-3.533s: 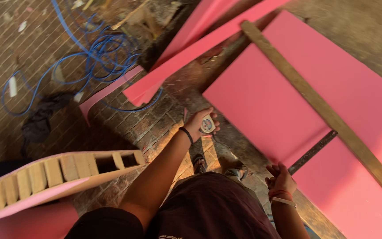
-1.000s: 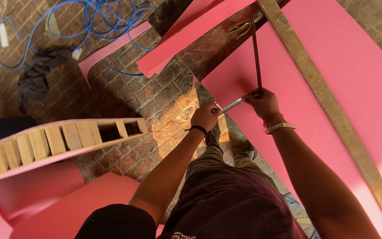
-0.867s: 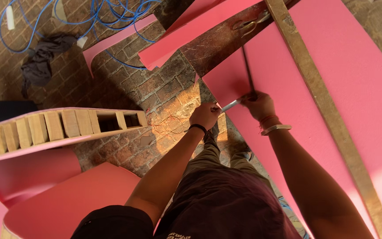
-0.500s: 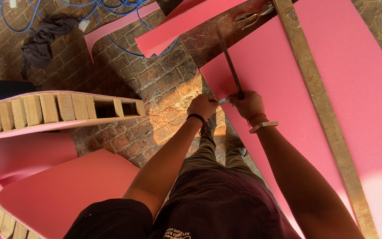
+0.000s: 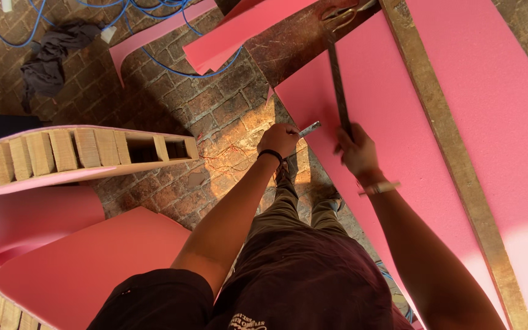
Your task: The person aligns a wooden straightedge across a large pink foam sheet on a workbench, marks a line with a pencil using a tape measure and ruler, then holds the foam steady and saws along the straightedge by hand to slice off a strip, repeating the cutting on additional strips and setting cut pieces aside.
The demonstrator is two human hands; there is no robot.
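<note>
Left hand (image 5: 279, 139): closed around a small metal tool (image 5: 308, 129), its tip at the pink foam sheet (image 5: 392, 140) lying on the brick floor (image 5: 215, 116).
Right hand (image 5: 354, 148): pressed on a long metal ruler (image 5: 338, 82) laid across the sheet.
Progress: no mark or cut visible along the ruler; marking looks barely begun.

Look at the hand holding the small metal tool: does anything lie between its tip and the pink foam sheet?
Nothing visible does. The left hand holds the metal tool with its tip at the pink foam sheet edge; the right hand presses a metal strip beside it.
</note>
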